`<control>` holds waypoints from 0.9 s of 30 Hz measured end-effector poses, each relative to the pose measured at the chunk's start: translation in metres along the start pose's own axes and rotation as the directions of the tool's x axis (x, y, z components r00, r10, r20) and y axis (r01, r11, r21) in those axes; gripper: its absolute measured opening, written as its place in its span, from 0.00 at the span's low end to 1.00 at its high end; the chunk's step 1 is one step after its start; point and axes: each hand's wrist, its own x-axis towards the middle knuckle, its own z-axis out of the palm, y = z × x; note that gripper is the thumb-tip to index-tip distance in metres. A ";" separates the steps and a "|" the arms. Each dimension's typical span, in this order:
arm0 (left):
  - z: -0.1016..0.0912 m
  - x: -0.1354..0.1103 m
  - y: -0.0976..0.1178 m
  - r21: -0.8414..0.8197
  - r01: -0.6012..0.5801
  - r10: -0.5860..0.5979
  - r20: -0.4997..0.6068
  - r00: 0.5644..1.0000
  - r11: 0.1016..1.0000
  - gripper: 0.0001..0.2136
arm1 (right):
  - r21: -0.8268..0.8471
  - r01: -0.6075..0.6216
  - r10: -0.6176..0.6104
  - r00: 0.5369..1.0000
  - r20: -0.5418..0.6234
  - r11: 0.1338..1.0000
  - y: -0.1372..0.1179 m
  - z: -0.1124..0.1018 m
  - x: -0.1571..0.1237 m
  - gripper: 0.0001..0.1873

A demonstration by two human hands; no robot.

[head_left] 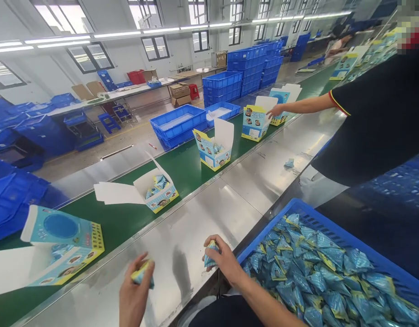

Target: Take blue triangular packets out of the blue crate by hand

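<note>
My left hand (136,290) grips a small blue-and-yellow foil triangular packet (143,274) above the steel ledge (182,254). My right hand (223,259) holds a similar packet (210,254) with its fingers around it, close to the blue plastic crate (318,222). That crate is heaped with several more foil packets (315,277). On the green conveyor belt (185,168) stand several open printed cardboard display boxes. The nearest box (64,268) lies left of my left hand, and another (160,195) holds a few packets.
A co-worker's arm (298,105) reaches over the belt to a box, and their dark-shirted body (376,122) fills the right side. A loose packet (289,162) lies on the steel ledge. Stacked blue crates (250,72) and long workbenches stand beyond the belt.
</note>
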 end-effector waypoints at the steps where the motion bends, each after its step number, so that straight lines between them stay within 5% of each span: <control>1: 0.010 -0.004 0.005 -0.037 -0.007 0.011 0.107 0.994 0.999 0.45 | 0.039 -0.058 0.057 0.998 0.010 0.998 0.008 0.004 0.000 0.28; 7: 0.062 -0.041 0.023 -0.212 -0.005 0.076 0.331 0.941 0.977 0.44 | 0.104 -0.332 0.290 0.910 0.296 0.937 0.028 0.015 -0.008 0.27; 11: 0.075 -0.064 0.023 -0.274 -0.002 0.139 0.479 0.867 0.962 0.37 | 0.234 -0.403 0.251 0.835 0.490 0.885 0.018 0.010 -0.013 0.37; 14: 0.087 -0.079 0.018 -0.226 -0.156 0.251 0.495 0.832 0.962 0.33 | 0.264 -0.407 0.226 0.824 0.519 0.874 0.015 0.004 -0.016 0.38; 18: 0.099 -0.092 0.016 -0.159 -0.331 0.364 0.510 0.779 0.930 0.34 | 0.329 -0.387 0.241 0.882 0.406 0.861 0.023 -0.002 -0.024 0.35; 23: 0.088 -0.090 0.019 -0.179 -0.143 0.214 0.487 0.847 0.973 0.37 | 0.512 -0.230 0.219 0.972 0.083 0.828 0.020 -0.030 -0.007 0.36; 27: 0.080 -0.084 0.003 -0.130 0.044 0.019 0.448 0.894 0.991 0.42 | 0.478 0.003 0.155 0.944 -0.290 0.878 -0.019 -0.077 0.051 0.28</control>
